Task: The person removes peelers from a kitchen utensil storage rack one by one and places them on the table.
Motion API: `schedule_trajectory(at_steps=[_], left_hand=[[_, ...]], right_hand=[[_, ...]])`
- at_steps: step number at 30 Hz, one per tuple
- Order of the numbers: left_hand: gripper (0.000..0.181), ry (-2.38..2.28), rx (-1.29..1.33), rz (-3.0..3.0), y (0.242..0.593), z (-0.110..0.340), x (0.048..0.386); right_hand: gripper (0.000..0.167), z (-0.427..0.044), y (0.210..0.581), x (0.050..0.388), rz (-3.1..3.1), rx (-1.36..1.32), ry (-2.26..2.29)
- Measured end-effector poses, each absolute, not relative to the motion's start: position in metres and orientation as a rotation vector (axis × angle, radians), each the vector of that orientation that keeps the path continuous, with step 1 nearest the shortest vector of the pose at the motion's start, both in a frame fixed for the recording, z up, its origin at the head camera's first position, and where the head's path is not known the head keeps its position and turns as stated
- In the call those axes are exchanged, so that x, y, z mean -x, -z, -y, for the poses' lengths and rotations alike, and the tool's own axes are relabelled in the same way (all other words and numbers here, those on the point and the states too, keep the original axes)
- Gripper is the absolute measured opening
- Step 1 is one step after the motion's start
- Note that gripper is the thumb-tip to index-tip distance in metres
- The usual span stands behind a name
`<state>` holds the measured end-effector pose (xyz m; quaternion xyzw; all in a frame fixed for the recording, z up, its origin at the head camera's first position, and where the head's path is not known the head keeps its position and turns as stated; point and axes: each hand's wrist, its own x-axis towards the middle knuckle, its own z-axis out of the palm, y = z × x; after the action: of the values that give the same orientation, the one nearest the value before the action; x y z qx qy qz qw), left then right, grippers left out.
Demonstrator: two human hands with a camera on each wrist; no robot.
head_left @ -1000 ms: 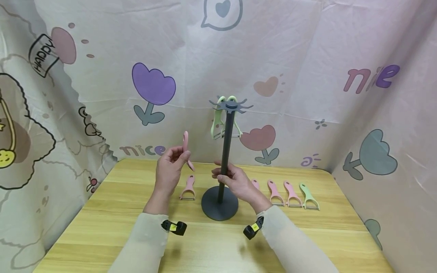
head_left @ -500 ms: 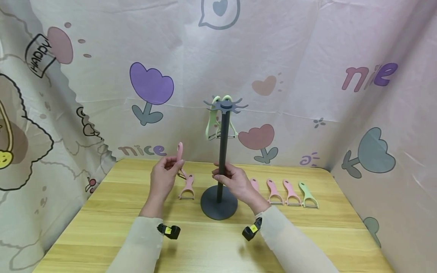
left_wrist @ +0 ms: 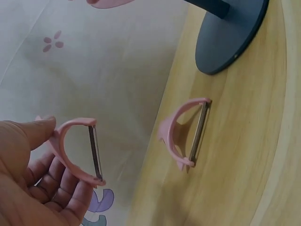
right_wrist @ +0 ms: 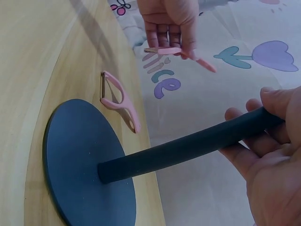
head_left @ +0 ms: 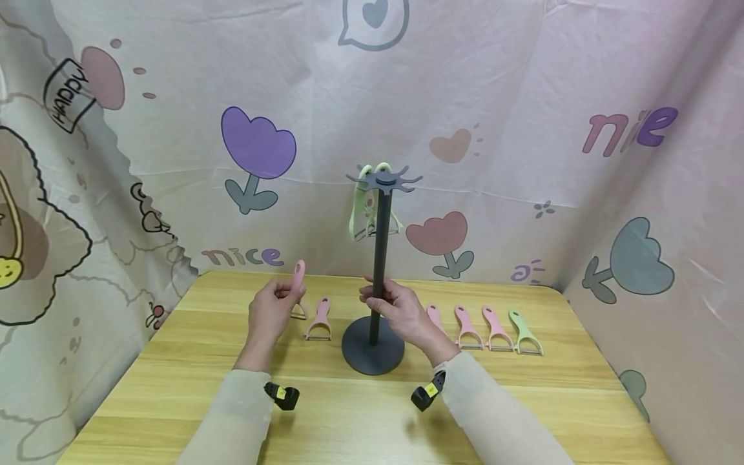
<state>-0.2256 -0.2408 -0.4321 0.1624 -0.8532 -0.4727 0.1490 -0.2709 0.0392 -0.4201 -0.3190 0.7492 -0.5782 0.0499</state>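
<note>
My left hand (head_left: 270, 316) pinches a pink Y-shaped peeler (head_left: 298, 274) between thumb and fingers, its handle tilted up and its blade end low, just over the table. Close to its right, another pink peeler (head_left: 321, 311) lies on the table, blade end toward me. My right hand (head_left: 405, 313) holds the dark upright pole (head_left: 381, 252) of a hanging stand, fingers and thumb curled about it. The stand's round base (right_wrist: 84, 155) rests on the table. From hooks on its top (head_left: 385, 179), two green peelers (head_left: 354, 213) hang.
Right of the stand lie several peelers in a row: a pink peeler (head_left: 433, 314) partly behind my right forearm, pink ones beside it, and a green peeler (head_left: 526, 334) at the end. A printed cloth (head_left: 325, 129) hangs behind the wooden table (head_left: 349, 420).
My left hand has moved down and left with the pink peeler, from beside the pole's middle to near the table. My right hand keeps its hold on the pole.
</note>
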Motion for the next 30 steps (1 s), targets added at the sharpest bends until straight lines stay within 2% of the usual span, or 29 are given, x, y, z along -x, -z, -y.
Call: schedule_trajectory(at_steps=[13, 30], left_hand=[[0.038, 1.226, -0.608, 2.524, 0.441, 0.251, 0.231], [0.041, 1.071, -0.664, 2.796, 0.463, 0.26, 0.24]], right_hand=[[0.045, -0.039, 0.42, 0.272, -2.262, 0.971, 1.773], [0.044, -0.04, 0.421, 0.274, -2.241, 0.993, 1.771]])
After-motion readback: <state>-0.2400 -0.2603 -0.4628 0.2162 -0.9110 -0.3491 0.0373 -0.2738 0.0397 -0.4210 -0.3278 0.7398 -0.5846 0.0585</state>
